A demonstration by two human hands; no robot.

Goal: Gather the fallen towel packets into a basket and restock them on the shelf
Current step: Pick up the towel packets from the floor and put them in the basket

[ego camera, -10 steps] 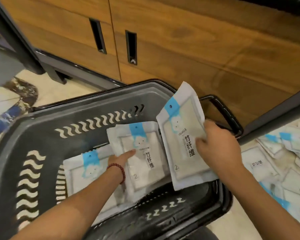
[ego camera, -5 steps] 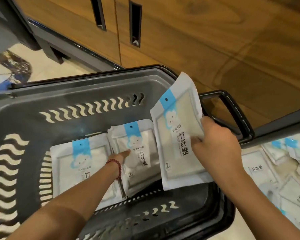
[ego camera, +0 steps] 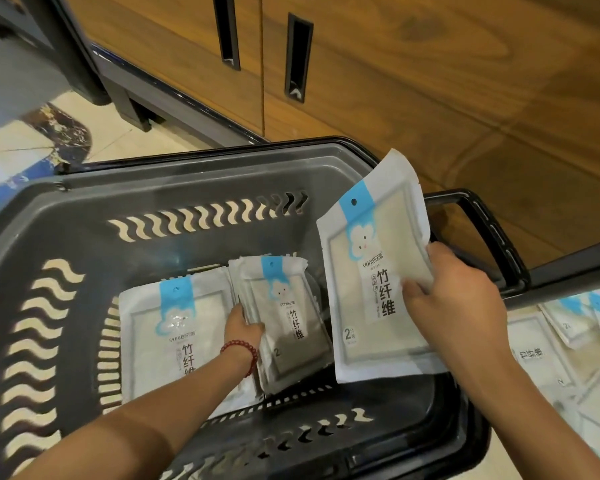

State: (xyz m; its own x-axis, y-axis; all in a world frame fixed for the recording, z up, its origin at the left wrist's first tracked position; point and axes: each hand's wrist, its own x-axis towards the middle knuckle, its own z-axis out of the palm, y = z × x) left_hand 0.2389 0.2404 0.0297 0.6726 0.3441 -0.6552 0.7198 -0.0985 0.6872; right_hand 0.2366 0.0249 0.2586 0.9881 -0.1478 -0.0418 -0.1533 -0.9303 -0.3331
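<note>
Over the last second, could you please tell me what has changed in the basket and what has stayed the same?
The left hand, which lay flat on the middle stack, now grips its left edge. The right hand keeps holding its packet over the basket; the left stack lies unmoved.

Dark grey basket (ego camera: 66, 230) with wavy cut-out rows; white towel packets (ego camera: 371, 289) carry sky-blue strips and cloud faces; red bead bracelet (ego camera: 241, 349); brown wood-grain cabinet (ego camera: 430, 81) upper right.
</note>
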